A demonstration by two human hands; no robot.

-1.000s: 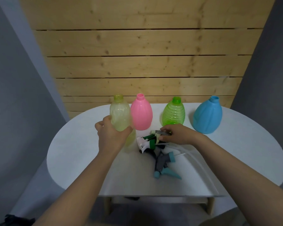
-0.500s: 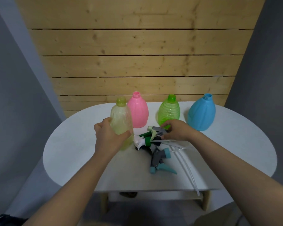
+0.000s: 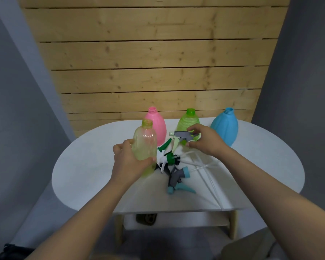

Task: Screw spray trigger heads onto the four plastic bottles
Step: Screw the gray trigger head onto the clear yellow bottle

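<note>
Above the counter (image 3: 86,171), left hand (image 3: 129,162) gripped the yellow bottle (image 3: 144,145); right hand (image 3: 204,141) pinched a grey trigger head (image 3: 184,136), whose dip tube might snag the pile.

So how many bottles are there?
4: the yellow bottle in the left hand, and the pink bottle, green bottle and blue bottle standing behind.

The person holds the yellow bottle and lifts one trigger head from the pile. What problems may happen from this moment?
1. The long dip tube of the grey trigger head in the right hand crosses the other tubes, so it may snag and drag the pile of heads.
2. The right hand works close to the green bottle, which might tip.
3. The left hand grips the yellow bottle low, so its open neck may wobble during threading.
</note>
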